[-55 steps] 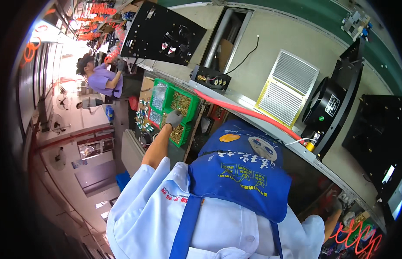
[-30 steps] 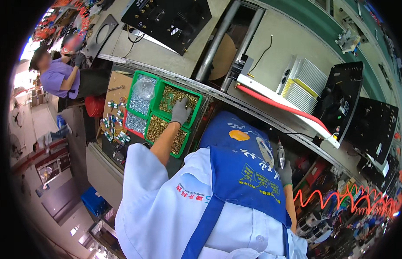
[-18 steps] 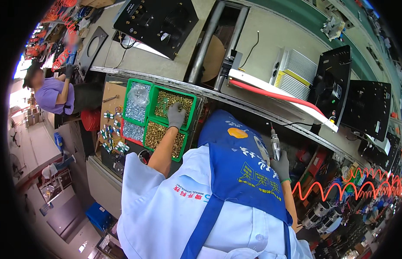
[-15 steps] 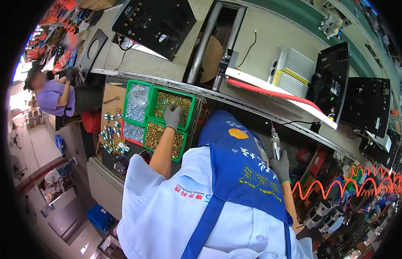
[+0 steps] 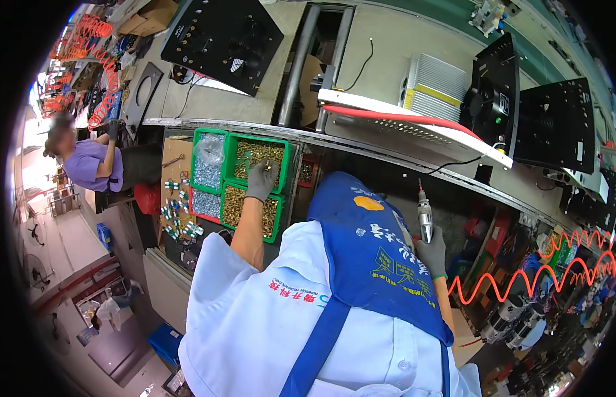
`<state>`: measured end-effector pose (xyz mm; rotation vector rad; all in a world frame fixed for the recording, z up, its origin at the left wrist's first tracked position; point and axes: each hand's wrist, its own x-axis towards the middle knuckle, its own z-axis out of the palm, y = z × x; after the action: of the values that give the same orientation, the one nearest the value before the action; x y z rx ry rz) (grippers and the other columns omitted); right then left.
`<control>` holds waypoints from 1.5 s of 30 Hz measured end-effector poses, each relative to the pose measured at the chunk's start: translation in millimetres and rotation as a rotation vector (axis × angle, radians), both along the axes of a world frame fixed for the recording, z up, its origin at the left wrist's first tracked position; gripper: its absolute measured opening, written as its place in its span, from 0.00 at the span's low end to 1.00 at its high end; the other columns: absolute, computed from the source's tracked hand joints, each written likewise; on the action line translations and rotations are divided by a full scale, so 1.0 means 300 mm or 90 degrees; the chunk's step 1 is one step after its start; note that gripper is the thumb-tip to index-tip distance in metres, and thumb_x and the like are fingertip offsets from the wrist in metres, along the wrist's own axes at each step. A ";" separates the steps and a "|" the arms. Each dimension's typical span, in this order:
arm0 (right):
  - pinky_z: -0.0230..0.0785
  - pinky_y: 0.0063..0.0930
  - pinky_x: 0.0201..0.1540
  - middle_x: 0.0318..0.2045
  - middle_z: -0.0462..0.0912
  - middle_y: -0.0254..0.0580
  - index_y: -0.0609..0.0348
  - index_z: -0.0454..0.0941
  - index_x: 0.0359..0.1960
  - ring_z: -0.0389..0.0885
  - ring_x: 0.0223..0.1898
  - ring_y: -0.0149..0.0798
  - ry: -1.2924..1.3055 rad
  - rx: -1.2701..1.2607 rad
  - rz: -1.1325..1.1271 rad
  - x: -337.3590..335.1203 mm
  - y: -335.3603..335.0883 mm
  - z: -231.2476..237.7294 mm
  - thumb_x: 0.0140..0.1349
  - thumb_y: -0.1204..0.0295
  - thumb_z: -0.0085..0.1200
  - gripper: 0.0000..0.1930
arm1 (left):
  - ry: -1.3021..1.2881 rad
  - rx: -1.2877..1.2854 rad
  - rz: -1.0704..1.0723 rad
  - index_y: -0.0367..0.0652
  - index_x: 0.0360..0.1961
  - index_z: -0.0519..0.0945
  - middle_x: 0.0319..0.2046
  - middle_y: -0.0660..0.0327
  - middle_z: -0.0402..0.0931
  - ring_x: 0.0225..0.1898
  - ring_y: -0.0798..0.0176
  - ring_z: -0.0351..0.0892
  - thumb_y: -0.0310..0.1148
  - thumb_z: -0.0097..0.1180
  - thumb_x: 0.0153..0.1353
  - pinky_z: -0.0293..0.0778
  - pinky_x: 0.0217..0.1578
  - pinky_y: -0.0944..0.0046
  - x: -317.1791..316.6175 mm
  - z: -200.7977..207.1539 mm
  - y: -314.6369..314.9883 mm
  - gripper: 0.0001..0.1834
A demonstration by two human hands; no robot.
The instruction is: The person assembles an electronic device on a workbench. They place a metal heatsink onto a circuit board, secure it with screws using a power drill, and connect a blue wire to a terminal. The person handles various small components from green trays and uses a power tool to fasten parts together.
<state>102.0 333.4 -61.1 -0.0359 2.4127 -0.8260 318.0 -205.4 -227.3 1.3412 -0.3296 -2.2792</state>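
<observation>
My left hand, in a grey glove, is over the near edge of a green bin of brass-coloured screws. Its fingers are curled, with small brass screws showing at them; how many, I cannot tell. A second green bin with more brass screws lies just nearer to me. On the right, my gloved right hand is wrapped round the lower end of a silver power screwdriver, its thin bit pointing away from me.
Left of the brass screws are bins of silver screws, one with a clear plastic bag. Beyond the bench edge stand a finned heat sink on a white red-edged panel and black panels. An orange coiled hose hangs right. A co-worker stands far left.
My left hand has turned and drawn slightly back from the screws, its fingers now curled up. My right hand still holds the screwdriver. The whole view has shifted slightly.
</observation>
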 end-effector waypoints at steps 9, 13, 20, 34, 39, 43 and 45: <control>0.75 0.48 0.44 0.37 0.83 0.62 0.62 0.71 0.53 0.85 0.39 0.59 -0.022 0.001 -0.056 0.051 0.090 -0.019 0.50 0.74 0.58 0.25 | -0.088 -0.008 0.031 0.35 0.64 0.71 0.51 0.46 0.78 0.50 0.49 0.81 0.31 0.48 0.73 0.82 0.51 0.57 0.032 -0.120 -0.013 0.21; 0.75 0.47 0.45 0.38 0.83 0.62 0.62 0.71 0.53 0.85 0.41 0.59 0.024 -0.036 -0.063 0.075 0.108 -0.030 0.51 0.73 0.58 0.25 | -0.157 -0.103 -0.054 0.36 0.51 0.76 0.40 0.53 0.79 0.40 0.51 0.80 0.33 0.52 0.70 0.80 0.42 0.58 0.067 -0.122 -0.031 0.13; 0.74 0.50 0.49 0.39 0.84 0.66 0.62 0.72 0.54 0.85 0.44 0.64 0.007 -0.078 -0.109 0.083 0.142 -0.015 0.52 0.72 0.57 0.24 | -0.235 -0.365 -0.302 0.44 0.35 0.76 0.22 0.68 0.69 0.21 0.64 0.68 0.37 0.54 0.68 0.66 0.21 0.64 -0.087 0.036 0.035 0.08; 0.75 0.50 0.46 0.38 0.84 0.61 0.59 0.71 0.53 0.86 0.43 0.61 -0.095 -0.197 -0.115 0.044 0.035 0.197 0.55 0.61 0.64 0.27 | 0.177 -0.046 -0.796 0.40 0.52 0.78 0.31 0.69 0.76 0.26 0.75 0.70 0.41 0.49 0.77 0.65 0.23 0.75 -0.918 0.361 0.889 0.15; 0.74 0.53 0.49 0.41 0.84 0.62 0.56 0.70 0.54 0.84 0.46 0.63 -0.042 -0.167 -0.119 0.066 0.019 0.157 0.55 0.58 0.64 0.28 | 0.196 0.012 -0.830 0.40 0.46 0.77 0.26 0.70 0.74 0.21 0.76 0.67 0.45 0.50 0.77 0.63 0.20 0.75 -0.988 0.380 0.971 0.17; 0.75 0.52 0.48 0.41 0.84 0.62 0.57 0.70 0.54 0.84 0.45 0.63 -0.045 -0.153 -0.132 0.056 0.014 0.136 0.56 0.57 0.64 0.28 | 0.179 0.039 -0.845 0.40 0.47 0.77 0.25 0.69 0.73 0.21 0.75 0.67 0.45 0.50 0.77 0.62 0.20 0.75 -1.032 0.364 0.989 0.17; 0.77 0.49 0.42 0.37 0.85 0.58 0.57 0.71 0.54 0.87 0.38 0.57 -0.018 -0.149 -0.127 0.040 -0.002 0.130 0.57 0.59 0.64 0.27 | 0.161 0.044 -0.858 0.39 0.47 0.77 0.24 0.69 0.73 0.20 0.74 0.67 0.44 0.51 0.76 0.63 0.20 0.74 -1.055 0.352 0.987 0.17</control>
<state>113.9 332.8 -22.2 0.1277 2.3069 -1.1892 1.4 90.7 -121.6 0.8704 -1.3933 -3.4560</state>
